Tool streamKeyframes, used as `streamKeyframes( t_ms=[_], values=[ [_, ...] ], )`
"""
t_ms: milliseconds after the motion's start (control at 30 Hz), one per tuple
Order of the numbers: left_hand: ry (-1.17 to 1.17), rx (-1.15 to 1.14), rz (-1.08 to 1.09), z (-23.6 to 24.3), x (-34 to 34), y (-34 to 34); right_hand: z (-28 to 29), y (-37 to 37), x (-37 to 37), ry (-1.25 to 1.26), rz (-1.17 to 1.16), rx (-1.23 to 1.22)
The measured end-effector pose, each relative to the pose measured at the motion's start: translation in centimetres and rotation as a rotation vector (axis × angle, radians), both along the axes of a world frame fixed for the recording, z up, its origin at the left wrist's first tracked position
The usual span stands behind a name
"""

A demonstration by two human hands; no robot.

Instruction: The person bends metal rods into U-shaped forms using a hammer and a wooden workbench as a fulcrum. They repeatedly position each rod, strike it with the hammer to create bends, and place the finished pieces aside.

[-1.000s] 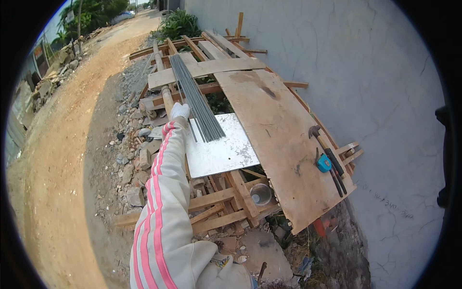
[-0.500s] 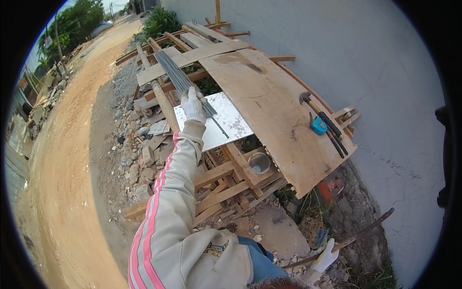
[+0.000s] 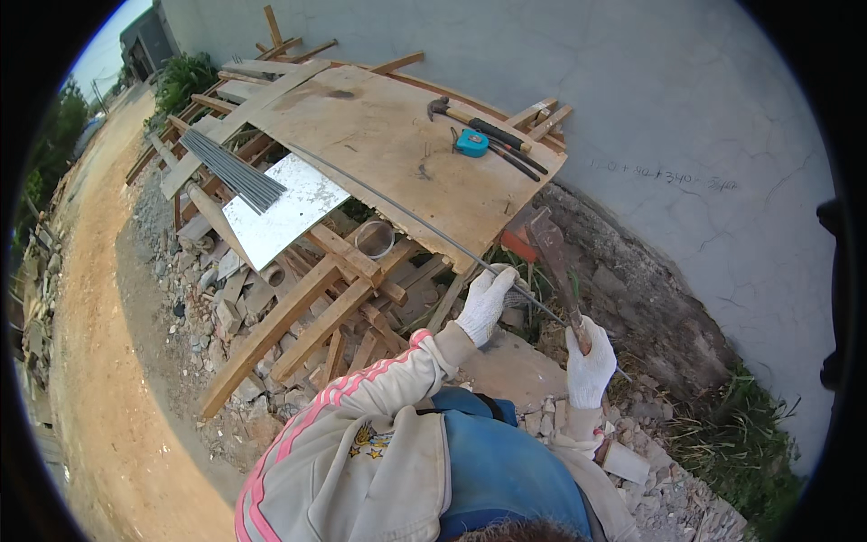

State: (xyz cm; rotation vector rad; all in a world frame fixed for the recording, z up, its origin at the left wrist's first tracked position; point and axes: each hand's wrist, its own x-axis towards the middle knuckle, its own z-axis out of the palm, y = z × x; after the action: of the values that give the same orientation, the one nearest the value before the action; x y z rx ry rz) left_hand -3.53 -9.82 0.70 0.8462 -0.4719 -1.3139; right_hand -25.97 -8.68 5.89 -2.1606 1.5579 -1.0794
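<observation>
My left hand [image 3: 488, 305], in a white knitted glove, is closed round a long thin grey steel rod [image 3: 388, 200]. The rod slants from the plywood sheet [image 3: 370, 135] down past my right hand [image 3: 590, 366], and its near end shows beyond that glove. In my gloved right hand is a rusty brown metal bar tool [image 3: 554, 262], upright, its broad end pointing away and crossing near the rod. Whether the right fingers also touch the rod I cannot tell. A bundle of similar rods [image 3: 233, 170] lies partly on a shiny metal sheet [image 3: 298, 194].
On the plywood lie a hammer [image 3: 479, 122], a teal tape measure [image 3: 471, 143] and a black-handled tool [image 3: 517, 163]. A clear round container [image 3: 374, 239] sits among timber beams [image 3: 271, 334]. Rubble [image 3: 244, 312] covers the ground; a grey wall [image 3: 650, 99] stands at the right, a dirt road [image 3: 99, 361] at the left.
My left hand has left the bundle and moved right and nearer, with one rod now in it. My right hand has brought the bar tool up beside the rod. The view has swung right.
</observation>
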Motion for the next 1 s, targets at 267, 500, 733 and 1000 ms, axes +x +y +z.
streamKeyframes(
  t_ms=[267,500,733,1000],
  values=[
    [-0.268,-0.159,-0.163,-0.5,-5.6,-6.4,-2.4,-2.2,-10.1,0.172,-0.089,-0.043],
    [-0.234,-0.112,-0.097,-2.1,-5.4,-13.6,-4.2,-5.8,-16.0,0.15,-0.177,0.068],
    [-0.546,0.076,-0.078,-3.2,-6.6,-13.8,-4.5,-8.5,-17.8,0.245,-0.135,0.135],
    [-1.118,-0.1,0.198,0.3,-1.8,-8.9,-5.0,-10.4,-17.8,0.281,-0.077,0.175]
  ],
)
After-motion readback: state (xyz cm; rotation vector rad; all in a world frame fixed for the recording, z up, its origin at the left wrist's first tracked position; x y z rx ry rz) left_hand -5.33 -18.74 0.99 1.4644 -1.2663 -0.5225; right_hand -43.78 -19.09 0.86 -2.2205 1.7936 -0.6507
